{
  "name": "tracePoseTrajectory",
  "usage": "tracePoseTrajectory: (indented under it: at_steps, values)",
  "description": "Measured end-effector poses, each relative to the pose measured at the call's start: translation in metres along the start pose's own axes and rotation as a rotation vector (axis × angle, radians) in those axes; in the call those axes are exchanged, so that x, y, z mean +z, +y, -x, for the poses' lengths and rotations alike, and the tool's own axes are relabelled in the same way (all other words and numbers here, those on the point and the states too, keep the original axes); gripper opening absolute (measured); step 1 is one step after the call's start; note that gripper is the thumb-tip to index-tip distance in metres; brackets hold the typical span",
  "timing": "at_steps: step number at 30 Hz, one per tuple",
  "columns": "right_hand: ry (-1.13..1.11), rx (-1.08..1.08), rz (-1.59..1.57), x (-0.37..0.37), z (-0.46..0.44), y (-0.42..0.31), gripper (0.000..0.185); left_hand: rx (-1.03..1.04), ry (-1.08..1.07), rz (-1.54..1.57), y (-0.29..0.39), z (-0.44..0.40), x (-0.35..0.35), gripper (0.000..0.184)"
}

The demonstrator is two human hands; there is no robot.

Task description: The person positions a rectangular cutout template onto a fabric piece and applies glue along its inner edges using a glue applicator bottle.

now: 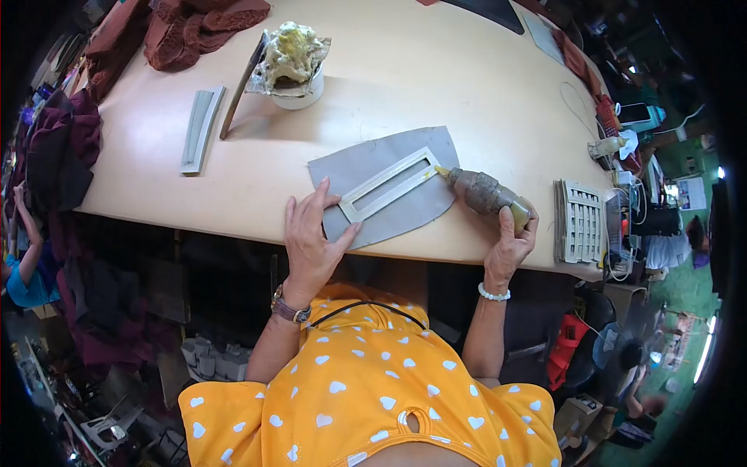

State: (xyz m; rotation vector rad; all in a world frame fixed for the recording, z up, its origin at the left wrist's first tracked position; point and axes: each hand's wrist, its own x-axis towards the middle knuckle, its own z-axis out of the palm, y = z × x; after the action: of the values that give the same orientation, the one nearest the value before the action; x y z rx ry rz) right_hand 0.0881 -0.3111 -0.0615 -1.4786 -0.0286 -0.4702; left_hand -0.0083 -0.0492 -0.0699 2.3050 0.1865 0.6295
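Note:
A grey sheet piece (416,212) with curved ends lies near the table's front edge. On it rests a pale rectangular frame (395,193) with a long slot. My left hand (310,237) lies over the frame's left end, fingers spread, fingertips touching the frame and sheet. In my right hand (511,245) is a brown-smeared squeeze bottle (486,194), gripped near its base and tilted left. Its yellow nozzle tip is at the frame's right end; whether it touches cannot be made out.
A white tub (299,95) heaped with crusted yellowish material stands at the back, a stick (243,86) leaning beside it. Pale strips (201,128) lie to the left. Slotted pale panels (582,222) are stacked at the right edge. Brown cloth (183,31) covers the back left corner.

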Motion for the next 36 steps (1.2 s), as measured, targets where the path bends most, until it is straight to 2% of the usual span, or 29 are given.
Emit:
tracePoseTrajectory:
  at_steps: [13, 19, 25, 29, 32, 33, 36]
  values:
    - [-0.129, 0.086, -0.01, 0.011, 0.026, -0.01, 0.036, -0.004, 0.005, 0.002, 0.001, -0.001, 0.0, 0.074]
    - [-0.172, 0.101, 0.025, 0.022, 0.053, -0.018, 0.041, -0.02, -0.022, 0.034, -0.001, 0.0, -0.002, 0.052]
    - [-0.26, 0.18, -0.007, 0.034, 0.082, -0.031, 0.041, -0.029, -0.023, 0.125, -0.002, 0.001, -0.004, 0.045]
    - [-0.235, 0.232, -0.029, 0.037, 0.084, -0.035, 0.038, -0.034, -0.022, 0.142, -0.003, 0.001, -0.004, 0.045]
    - [-0.043, 0.308, -0.24, 0.027, 0.065, -0.033, 0.032, -0.036, -0.022, 0.143, -0.003, 0.001, -0.003, 0.045]
    - [0.008, 0.237, -0.209, 0.02, 0.055, -0.025, 0.026, -0.036, -0.021, 0.143, -0.003, 0.001, -0.003, 0.045]
    - [0.106, 0.148, -0.15, 0.004, 0.027, -0.016, 0.023, -0.036, -0.014, 0.141, -0.003, 0.002, -0.003, 0.044]
